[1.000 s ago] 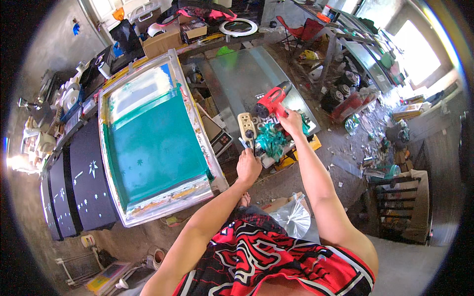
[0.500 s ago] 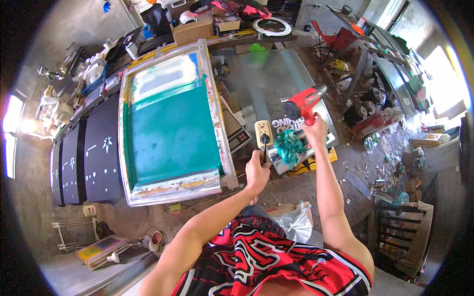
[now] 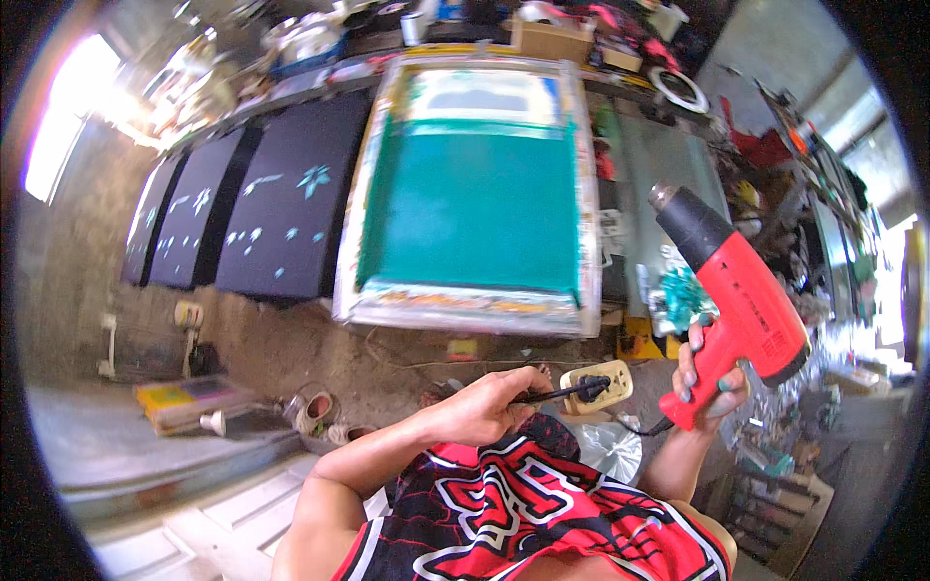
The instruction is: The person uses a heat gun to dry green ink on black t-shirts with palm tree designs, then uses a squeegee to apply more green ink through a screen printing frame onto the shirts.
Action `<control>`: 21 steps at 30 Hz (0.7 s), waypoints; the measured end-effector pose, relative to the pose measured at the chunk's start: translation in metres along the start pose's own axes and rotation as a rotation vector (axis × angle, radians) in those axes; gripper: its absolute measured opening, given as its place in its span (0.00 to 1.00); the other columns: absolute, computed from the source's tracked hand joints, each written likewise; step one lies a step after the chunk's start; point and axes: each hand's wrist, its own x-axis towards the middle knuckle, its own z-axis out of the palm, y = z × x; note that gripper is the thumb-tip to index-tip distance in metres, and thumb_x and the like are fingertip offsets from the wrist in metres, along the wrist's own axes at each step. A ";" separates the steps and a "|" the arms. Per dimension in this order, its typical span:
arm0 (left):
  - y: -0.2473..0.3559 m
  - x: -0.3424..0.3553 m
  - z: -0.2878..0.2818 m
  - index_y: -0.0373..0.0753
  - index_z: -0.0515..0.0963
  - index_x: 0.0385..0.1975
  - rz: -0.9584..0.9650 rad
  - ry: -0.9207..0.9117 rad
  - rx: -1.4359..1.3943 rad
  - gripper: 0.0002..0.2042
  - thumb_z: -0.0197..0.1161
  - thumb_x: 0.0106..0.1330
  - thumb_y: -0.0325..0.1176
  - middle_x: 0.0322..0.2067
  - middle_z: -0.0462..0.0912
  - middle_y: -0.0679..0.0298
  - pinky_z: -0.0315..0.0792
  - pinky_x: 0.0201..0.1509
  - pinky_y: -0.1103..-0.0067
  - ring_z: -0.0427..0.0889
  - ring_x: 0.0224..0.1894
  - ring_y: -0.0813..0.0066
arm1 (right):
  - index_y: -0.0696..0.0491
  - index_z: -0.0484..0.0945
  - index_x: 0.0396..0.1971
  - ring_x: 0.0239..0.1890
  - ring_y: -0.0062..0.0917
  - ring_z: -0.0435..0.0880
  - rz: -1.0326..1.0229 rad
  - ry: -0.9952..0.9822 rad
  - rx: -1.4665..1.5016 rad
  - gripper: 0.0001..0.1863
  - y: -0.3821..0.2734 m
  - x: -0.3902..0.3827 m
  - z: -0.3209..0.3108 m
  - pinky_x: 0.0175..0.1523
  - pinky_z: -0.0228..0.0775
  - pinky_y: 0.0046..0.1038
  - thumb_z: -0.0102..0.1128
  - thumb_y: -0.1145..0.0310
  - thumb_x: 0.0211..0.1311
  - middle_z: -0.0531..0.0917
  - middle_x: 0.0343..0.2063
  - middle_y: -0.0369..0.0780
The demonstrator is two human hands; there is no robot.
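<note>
My right hand (image 3: pixel 712 382) is closed round the handle of a red heat gun (image 3: pixel 746 300), whose black and metal nozzle points up and to the left. From the handle's base a black cord trails down. My left hand (image 3: pixel 489 407) grips a black cord (image 3: pixel 547 394) in front of my chest. A black plug (image 3: pixel 589 388) on that cord sits in a cream extension socket (image 3: pixel 614 383), held up off the floor. Beyond them lies a framed printing screen (image 3: pixel 475 208) with a green mesh area. Crumpled green material (image 3: pixel 686 290) is behind the heat gun.
Black panels (image 3: pixel 286 198) with pale leaf prints stand left of the screen. A cardboard box (image 3: pixel 552 41) and a white ring (image 3: pixel 678 89) rest at the back. A shiny plastic bag (image 3: pixel 612 447) lies below the socket; litter covers the floor at right.
The view has swung left, bringing the black panels inward. The heat gun has come up closer, its nozzle now up and left. My left hand has brought the socket nearer my body.
</note>
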 end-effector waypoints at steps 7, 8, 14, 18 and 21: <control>-0.004 -0.183 -0.072 0.32 0.75 0.50 -0.022 0.215 0.263 0.14 0.61 0.66 0.26 0.44 0.84 0.46 0.76 0.52 0.59 0.83 0.49 0.43 | 0.65 0.67 0.46 0.18 0.30 0.78 0.407 -0.132 -0.185 0.36 0.168 0.034 0.128 0.22 0.78 0.29 0.68 0.60 0.36 0.76 0.24 0.44; -0.004 -0.208 -0.080 0.32 0.75 0.49 -0.065 0.264 0.291 0.14 0.61 0.65 0.26 0.44 0.84 0.46 0.76 0.52 0.59 0.83 0.49 0.43 | 0.67 0.67 0.46 0.18 0.29 0.77 0.430 -0.117 -0.241 0.36 0.193 0.037 0.145 0.21 0.78 0.29 0.68 0.59 0.39 0.75 0.23 0.43; -0.015 -0.322 -0.107 0.32 0.75 0.46 -0.227 0.711 0.464 0.13 0.60 0.61 0.20 0.39 0.84 0.44 0.76 0.49 0.58 0.83 0.46 0.40 | 0.59 0.71 0.56 0.28 0.24 0.78 0.506 -0.262 -0.346 0.29 0.315 0.064 0.215 0.25 0.74 0.25 0.66 0.54 0.65 0.79 0.44 0.41; -0.024 -0.359 -0.110 0.32 0.76 0.46 -0.279 1.037 0.487 0.13 0.62 0.60 0.19 0.35 0.83 0.48 0.76 0.44 0.66 0.83 0.39 0.48 | 0.58 0.72 0.56 0.28 0.23 0.79 0.467 -0.328 -0.382 0.26 0.366 0.080 0.247 0.24 0.74 0.25 0.65 0.57 0.66 0.80 0.46 0.42; -0.034 -0.377 -0.123 0.32 0.76 0.46 -0.338 1.128 0.414 0.16 0.65 0.56 0.19 0.38 0.83 0.47 0.75 0.48 0.66 0.83 0.44 0.47 | 0.61 0.74 0.53 0.30 0.25 0.83 0.592 -0.374 -0.420 0.21 0.386 0.107 0.265 0.27 0.77 0.27 0.58 0.64 0.65 0.82 0.42 0.44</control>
